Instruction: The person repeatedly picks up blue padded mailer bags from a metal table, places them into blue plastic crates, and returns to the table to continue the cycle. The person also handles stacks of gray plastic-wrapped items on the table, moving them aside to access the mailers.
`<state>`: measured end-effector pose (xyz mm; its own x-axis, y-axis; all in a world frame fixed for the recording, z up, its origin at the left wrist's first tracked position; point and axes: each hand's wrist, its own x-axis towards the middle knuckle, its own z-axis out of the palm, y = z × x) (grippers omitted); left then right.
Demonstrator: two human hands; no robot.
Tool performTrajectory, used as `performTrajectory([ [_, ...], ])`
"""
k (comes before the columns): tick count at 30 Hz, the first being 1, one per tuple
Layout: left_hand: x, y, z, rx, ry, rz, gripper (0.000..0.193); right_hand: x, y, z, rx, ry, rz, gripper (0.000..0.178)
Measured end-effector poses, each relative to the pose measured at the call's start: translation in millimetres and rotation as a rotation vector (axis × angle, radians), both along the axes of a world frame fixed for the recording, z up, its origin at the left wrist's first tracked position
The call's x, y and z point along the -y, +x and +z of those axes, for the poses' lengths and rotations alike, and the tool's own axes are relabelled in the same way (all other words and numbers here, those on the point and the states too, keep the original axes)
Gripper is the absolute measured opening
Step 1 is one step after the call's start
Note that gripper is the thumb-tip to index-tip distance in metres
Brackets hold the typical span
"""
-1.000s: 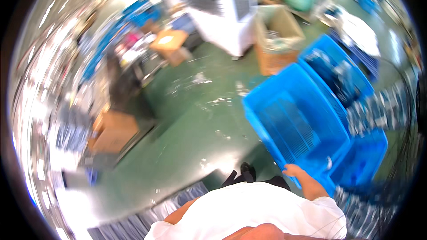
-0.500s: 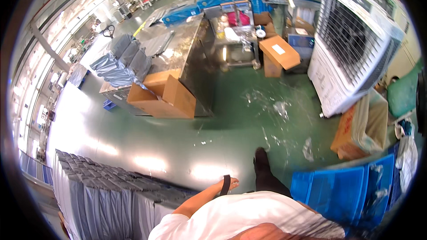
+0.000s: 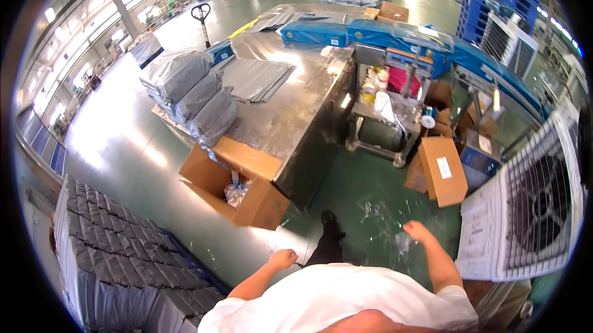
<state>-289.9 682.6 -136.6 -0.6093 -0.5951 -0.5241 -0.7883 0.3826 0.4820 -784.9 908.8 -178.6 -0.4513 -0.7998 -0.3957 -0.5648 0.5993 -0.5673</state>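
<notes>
My left hand (image 3: pixel 283 259) is low in front of my body, fingers curled in. Its inner side is hidden, so I cannot make out what it holds, if anything. Out to the right, over the green floor, my right hand (image 3: pixel 418 231) is closed with nothing seen in it. Neither hand touches anything around it. Nearest ahead is an open cardboard box (image 3: pixel 262 204) with crumpled pale material inside, against the corner of a metal-topped table (image 3: pixel 262 126). Grey wrapped bundles (image 3: pixel 185 89) are stacked on that table, beside flat grey sheets (image 3: pixel 256 79).
Dark grey padded stacks (image 3: pixel 117 246) stand at left. A white air cooler (image 3: pixel 513 216) stands at right, near a tilted cardboard box (image 3: pixel 443 171). A small metal cart (image 3: pixel 383 114) holds bottles. Plastic scraps (image 3: pixel 404 243) litter the floor. A blue-wrapped beam (image 3: pixel 395 33) runs behind.
I have moved forward, so the table and open box are nearer. My right hand has come into view. The black band seen at my left hand no longer shows.
</notes>
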Motion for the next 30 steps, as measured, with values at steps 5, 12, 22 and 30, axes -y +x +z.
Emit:
performTrajectory([
  [5, 128.5, -124.1, 49.0, -0.293, -0.055, 0.178, 0.023, 276.7, -15.2, 99.5, 0.056, -0.359, 0.030, 0.035],
  [12, 333.1, -276.7, 106.4, -0.496, -0.187, 0.077, 0.021, 496.9, -49.6, 118.5, 0.076, -0.135, 0.587, 0.048],
  [22, 507.5, -372.8, 73.9, -0.788, 0.406, 0.609, 0.024, 884.5, -307.7, 213.2, -0.166, -0.717, 0.011, 0.026],
  [30, 618.4, -477.6, 87.5, -0.775, 0.726, 0.989, 0.023, 1188.5, -487.1, 222.6, -0.571, -0.488, 0.304, 0.054],
])
